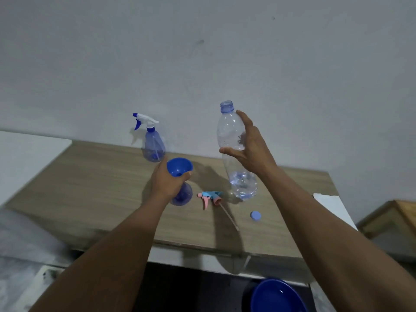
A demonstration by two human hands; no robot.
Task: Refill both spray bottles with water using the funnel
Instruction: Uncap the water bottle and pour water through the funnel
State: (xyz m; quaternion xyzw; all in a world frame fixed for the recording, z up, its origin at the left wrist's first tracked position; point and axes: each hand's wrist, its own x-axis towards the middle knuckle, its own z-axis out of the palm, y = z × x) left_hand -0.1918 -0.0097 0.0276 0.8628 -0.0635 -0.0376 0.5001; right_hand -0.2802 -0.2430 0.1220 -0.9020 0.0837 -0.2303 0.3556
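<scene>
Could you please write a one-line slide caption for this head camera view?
Left hand steadies a blue funnel on an open spray bottle while right hand holds a nearly empty water bottle upright.

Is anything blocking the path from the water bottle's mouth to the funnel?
Nothing visible does. The water bottle, uncapped and upright in the right hand, stands right of the funnel, which the left hand steadies in a spray bottle. Only open air lies between.

we see a dim, bluish, soft-focused scene, with faint shadows from the arms falling across the wooden table (94,188), mild blur throughout, and wide-angle bending at the edges.
</scene>
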